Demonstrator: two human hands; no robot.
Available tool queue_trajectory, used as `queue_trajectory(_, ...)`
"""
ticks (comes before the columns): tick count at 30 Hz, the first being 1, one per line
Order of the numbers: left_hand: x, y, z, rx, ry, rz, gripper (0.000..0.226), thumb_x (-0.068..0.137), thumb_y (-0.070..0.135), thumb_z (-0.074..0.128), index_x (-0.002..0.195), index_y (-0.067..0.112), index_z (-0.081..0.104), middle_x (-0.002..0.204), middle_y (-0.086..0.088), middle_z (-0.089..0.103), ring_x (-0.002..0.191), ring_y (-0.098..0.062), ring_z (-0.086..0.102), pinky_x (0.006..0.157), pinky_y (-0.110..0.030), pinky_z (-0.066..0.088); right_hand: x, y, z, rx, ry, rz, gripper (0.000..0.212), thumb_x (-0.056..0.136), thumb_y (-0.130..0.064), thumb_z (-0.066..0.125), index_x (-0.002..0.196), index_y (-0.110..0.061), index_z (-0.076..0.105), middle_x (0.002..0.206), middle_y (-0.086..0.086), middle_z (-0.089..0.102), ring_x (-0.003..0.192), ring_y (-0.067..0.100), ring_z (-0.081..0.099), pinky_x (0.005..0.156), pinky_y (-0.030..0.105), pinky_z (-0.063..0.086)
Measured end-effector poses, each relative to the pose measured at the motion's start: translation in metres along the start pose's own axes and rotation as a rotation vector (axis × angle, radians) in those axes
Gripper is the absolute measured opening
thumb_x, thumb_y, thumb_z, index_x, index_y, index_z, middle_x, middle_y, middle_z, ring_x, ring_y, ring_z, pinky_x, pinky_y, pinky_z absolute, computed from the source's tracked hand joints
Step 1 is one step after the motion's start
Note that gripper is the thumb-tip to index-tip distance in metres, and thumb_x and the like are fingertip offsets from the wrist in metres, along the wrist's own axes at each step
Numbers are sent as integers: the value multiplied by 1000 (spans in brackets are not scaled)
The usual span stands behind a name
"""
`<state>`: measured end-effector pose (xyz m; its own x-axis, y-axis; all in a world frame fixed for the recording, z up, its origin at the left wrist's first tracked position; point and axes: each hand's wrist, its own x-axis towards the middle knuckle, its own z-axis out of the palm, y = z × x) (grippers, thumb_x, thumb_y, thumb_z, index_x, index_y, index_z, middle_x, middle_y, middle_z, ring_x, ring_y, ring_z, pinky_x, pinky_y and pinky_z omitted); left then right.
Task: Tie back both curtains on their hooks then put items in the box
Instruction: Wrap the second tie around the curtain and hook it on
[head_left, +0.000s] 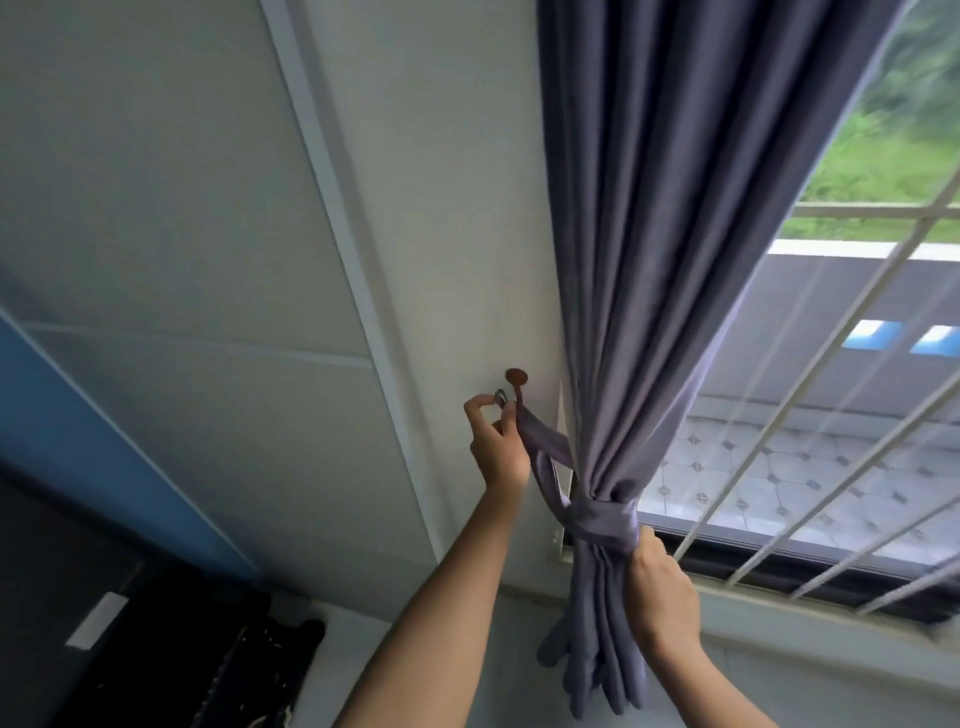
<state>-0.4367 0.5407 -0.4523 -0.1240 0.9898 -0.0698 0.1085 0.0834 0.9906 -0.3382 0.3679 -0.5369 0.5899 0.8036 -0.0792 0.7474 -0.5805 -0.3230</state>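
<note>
A grey-purple curtain (670, 270) hangs at the left side of a window, gathered into a bunch. A matching fabric tieback (597, 517) wraps around the bunch and runs up to a brown round-headed wall hook (516, 376). My left hand (496, 447) pinches the tieback's end and its small metal ring just left of the hook. My right hand (662, 587) grips the gathered curtain just below the tieback. No box or other items are in view.
A white panelled wall (208, 208) with a vertical trim strip lies left of the curtain. The window has white metal bars (810, 374) and a sill below. Dark objects (171, 649) sit at the lower left, beside a blue panel.
</note>
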Motion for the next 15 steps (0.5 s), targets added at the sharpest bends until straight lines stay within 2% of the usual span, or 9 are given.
queue_trajectory(3, 2, -2, 0, -4, -15, 35, 15, 98, 26, 51, 108, 15, 50, 76, 6, 61, 69, -13, 61, 59, -18, 44, 0, 0, 3, 15, -14, 8, 13, 91, -4, 34, 90, -17, 35, 95, 7, 60, 86, 31, 61, 63, 37, 46)
queue_trajectory(7, 11, -11, -3, -80, -88, 6, 7, 96, 31, 52, 91, 31, 55, 99, -9, 68, 88, -26, 66, 77, -38, 55, 2, -1, 6, 38, -8, 0, 12, 92, -6, 33, 93, -16, 38, 95, 7, 60, 86, 32, 61, 62, 37, 45)
queue_trajectory(8, 12, -12, -4, -99, -107, -5, 8, 96, 31, 52, 89, 33, 55, 98, -10, 67, 85, -25, 65, 75, -37, 55, 2, -1, 7, 37, -9, 1, 12, 92, -6, 33, 94, -17, 39, 95, 7, 60, 86, 32, 61, 62, 37, 45)
queue_trajectory(11, 13, -6, -6, -84, -171, 5, 9, 98, 31, 49, 96, 24, 54, 86, -17, 58, 65, -16, 55, 54, -18, 45, 5, 2, 10, 63, -7, 12, 12, 92, -8, 32, 92, -17, 39, 94, 6, 59, 85, 32, 60, 60, 37, 43)
queue_trajectory(12, 14, -6, -5, -83, -182, 8, 10, 98, 30, 49, 100, 21, 53, 86, -21, 57, 64, -18, 55, 53, -17, 44, 6, 2, 11, 70, -4, 14, 12, 93, -8, 32, 92, -18, 38, 93, 6, 59, 84, 31, 60, 60, 37, 43)
queue_trajectory(13, 15, -6, -4, -75, -184, 14, 10, 98, 29, 49, 104, 21, 52, 93, -25, 60, 68, -25, 59, 55, -21, 48, 7, 3, 11, 70, 2, 11, 11, 93, -8, 32, 92, -18, 38, 93, 5, 59, 84, 31, 59, 60, 37, 43)
queue_trajectory(15, 14, -6, -3, -79, -177, 22, 15, 97, 27, 51, 112, 25, 48, 106, -24, 63, 84, -35, 63, 70, -38, 54, 10, 4, 12, 52, 1, 6, 12, 93, -8, 33, 93, -18, 39, 93, 5, 59, 83, 30, 59, 59, 37, 43)
